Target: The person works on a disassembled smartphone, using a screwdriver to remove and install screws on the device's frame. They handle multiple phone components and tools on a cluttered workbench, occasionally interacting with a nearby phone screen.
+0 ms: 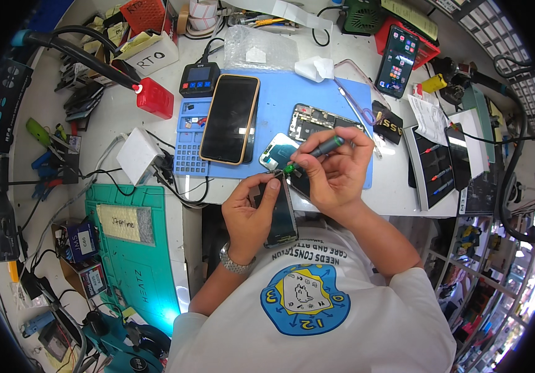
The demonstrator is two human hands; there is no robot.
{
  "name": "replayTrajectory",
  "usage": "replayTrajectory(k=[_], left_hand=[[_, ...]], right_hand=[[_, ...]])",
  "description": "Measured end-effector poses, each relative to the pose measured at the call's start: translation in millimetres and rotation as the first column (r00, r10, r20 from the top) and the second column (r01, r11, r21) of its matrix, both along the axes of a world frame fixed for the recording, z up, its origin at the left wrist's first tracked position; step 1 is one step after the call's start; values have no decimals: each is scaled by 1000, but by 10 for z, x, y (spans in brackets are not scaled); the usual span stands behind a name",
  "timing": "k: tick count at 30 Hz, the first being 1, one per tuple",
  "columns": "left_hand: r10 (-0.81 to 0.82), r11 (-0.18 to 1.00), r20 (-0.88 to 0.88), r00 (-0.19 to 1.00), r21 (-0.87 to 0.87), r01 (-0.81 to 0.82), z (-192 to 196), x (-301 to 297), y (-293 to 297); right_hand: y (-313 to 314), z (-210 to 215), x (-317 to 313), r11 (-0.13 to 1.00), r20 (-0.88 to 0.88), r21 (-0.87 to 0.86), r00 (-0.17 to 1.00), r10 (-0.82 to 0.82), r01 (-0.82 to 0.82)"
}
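Note:
My left hand (247, 214) grips a dark phone panel (281, 217) along its side, thumb on its upper part, just off the table's front edge. Between the fingers of my right hand (342, 177) is a screwdriver (328, 147) with a grey and green handle. It slants down toward the panel's top end; its tip is too small to make out. An opened phone (325, 121) with bare inner parts lies beyond my right hand. Beside it is a small silvery plate (275, 152). A phone in a tan-edged case (230, 118) rests face up on the blue mat (274, 87).
A dark control box (200, 79) and a red bottle (155, 98) stand left of the mat. Clear bubble wrap (261, 50) lies behind it. To the right are a lit phone (397, 62) and a screwdriver case (432, 165). Cables cross the left side near a green mat (137, 248).

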State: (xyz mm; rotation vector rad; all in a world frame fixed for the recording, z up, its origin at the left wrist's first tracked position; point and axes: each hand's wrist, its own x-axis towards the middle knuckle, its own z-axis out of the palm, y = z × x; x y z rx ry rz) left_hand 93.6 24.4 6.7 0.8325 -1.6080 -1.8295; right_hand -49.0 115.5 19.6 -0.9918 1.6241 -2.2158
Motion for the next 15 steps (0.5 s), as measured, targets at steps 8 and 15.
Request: replayTrajectory(k=[8, 15], left_hand=[[-7, 999, -23, 1000, -33, 6, -18, -2, -1], [7, 1000, -6, 1000, -26, -8, -7, -10, 5]], right_hand=[[-7, -33, 3, 1000, -12, -24, 1000, 2, -2], [2, -25, -2, 1000, -8, -21, 1000, 5, -5]])
